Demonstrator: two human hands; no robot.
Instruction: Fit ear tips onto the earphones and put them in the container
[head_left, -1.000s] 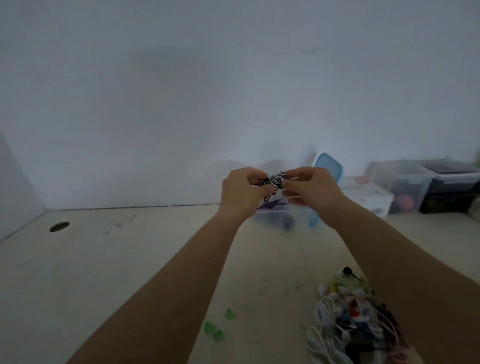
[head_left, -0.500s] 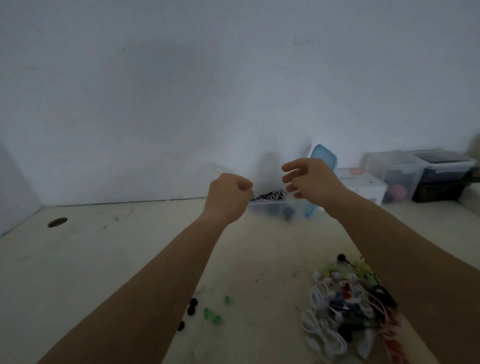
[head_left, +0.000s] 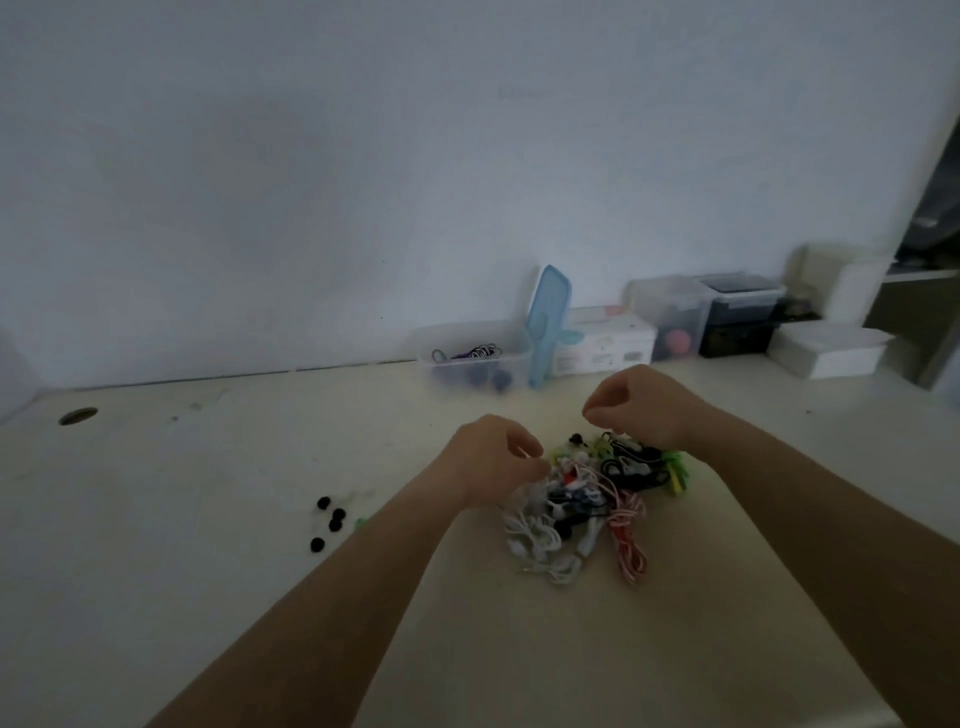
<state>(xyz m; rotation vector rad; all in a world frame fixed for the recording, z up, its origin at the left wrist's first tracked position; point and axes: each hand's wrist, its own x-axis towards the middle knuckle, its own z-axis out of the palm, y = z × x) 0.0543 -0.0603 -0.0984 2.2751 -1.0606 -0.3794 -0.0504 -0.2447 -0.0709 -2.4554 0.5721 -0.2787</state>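
Hands are both low over the cream table (head_left: 208, 545). I see the left hand (head_left: 493, 457) at the left edge of the tangled pile of white, black, green and red-striped earphones (head_left: 582, 499). Its fingers hang loosely curved and the fingertips (head_left: 537, 470) reach the cables; I cannot tell if they pinch one. The right hand (head_left: 641, 405) hovers over the far side of the pile with its fingers curled in and the thumb close to the forefinger, a narrow grip with nothing in it that I can see.

The clear plastic container (head_left: 447, 358) stands well beyond the pile, near the wall. A coiled black-and-white striped earphone set (head_left: 483, 352) lies in it, on top of darker ones. The light blue lid (head_left: 548, 317) leans upright against its right side. Just beside the lid is a white cardboard box (head_left: 602, 345); its print is too blurred to read.

Four small black ear tips (head_left: 330, 519) lie loose on the table left of the left forearm, with a green ear tip (head_left: 360, 521) just beside them.
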